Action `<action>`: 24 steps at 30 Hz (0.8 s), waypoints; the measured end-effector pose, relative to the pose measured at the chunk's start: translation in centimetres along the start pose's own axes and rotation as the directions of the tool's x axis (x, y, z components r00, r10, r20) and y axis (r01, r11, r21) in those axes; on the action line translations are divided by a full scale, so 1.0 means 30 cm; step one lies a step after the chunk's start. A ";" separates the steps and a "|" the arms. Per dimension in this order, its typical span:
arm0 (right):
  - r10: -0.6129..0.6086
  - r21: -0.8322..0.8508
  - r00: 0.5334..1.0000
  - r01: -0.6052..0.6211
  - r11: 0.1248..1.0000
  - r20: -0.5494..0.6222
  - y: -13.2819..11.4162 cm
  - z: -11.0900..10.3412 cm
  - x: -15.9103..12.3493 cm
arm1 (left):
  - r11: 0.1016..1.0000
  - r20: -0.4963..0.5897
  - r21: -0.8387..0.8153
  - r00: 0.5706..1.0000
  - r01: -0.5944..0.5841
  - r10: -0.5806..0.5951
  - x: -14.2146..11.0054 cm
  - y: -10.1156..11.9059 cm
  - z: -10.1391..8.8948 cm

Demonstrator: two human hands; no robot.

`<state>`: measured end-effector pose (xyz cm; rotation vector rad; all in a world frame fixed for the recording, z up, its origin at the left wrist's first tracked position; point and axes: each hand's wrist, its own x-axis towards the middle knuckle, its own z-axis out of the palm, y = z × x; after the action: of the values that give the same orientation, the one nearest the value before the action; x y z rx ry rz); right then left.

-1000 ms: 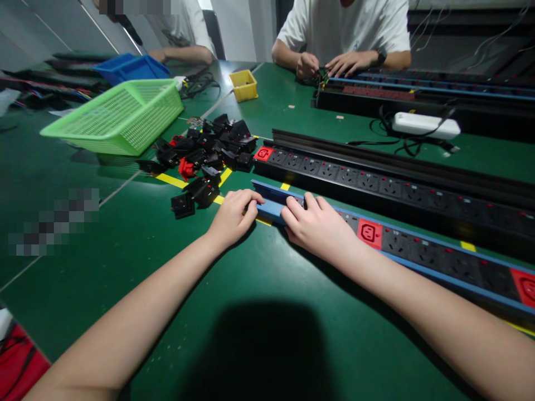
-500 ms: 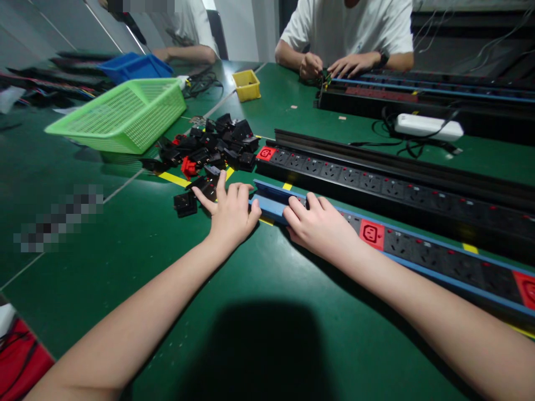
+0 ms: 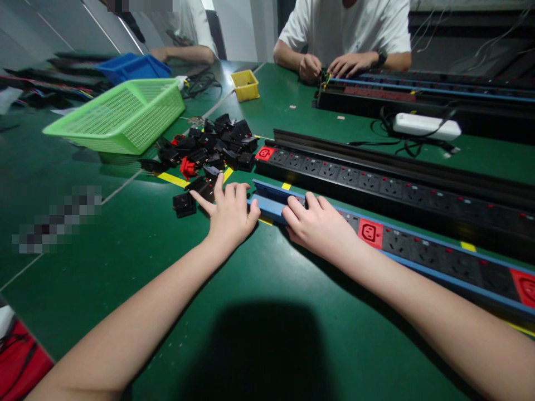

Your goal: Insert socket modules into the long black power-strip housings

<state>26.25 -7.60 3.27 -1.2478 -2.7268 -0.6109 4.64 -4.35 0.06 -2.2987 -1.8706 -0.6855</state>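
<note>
A long blue power strip [image 3: 413, 264] runs from the middle of the table to the right edge, with black sockets and red sockets [image 3: 370, 233] set in its channel. My right hand [image 3: 318, 224] is closed over the strip near its left end, fingertips curled onto a black piece mostly hidden beneath them. At the bare channel end [image 3: 267, 207], my left hand [image 3: 231, 214] is open with its fingers spread. Its thumb is by the channel's end, and its outer fingers reach in front of loose black socket modules [image 3: 204, 186].
A black power strip [image 3: 359, 175] lies behind the blue one. Left of it is a heap of socket modules [image 3: 238, 133], then a green basket [image 3: 125, 114]. A yellow bin [image 3: 245, 86] and white adapter [image 3: 426, 126] stand farther back. Opposite, a person's hands [image 3: 346, 64] work on wires.
My left hand has spread its fingers and turned outward, its outer fingers lifting off toward the loose modules. My right hand has stayed on the blue strip.
</note>
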 end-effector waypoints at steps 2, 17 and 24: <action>0.000 0.002 1.000 0.000 1.000 0.002 0.000 0.000 0.002 | 1.000 0.015 -0.005 1.000 -0.007 0.007 0.004 -0.005 0.001; 0.000 0.010 1.000 0.000 1.000 0.004 0.000 0.003 0.002 | 0.990 0.022 0.020 0.990 -0.140 0.140 0.023 -0.039 0.008; 0.002 0.009 1.000 -0.002 1.000 0.009 0.000 0.000 0.002 | 0.983 0.029 -0.040 0.983 -0.178 0.179 0.028 -0.041 0.002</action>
<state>26.22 -7.56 3.28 -1.2540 -2.7323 -0.5941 3.59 -3.28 0.09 -2.4763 -1.6501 -0.6681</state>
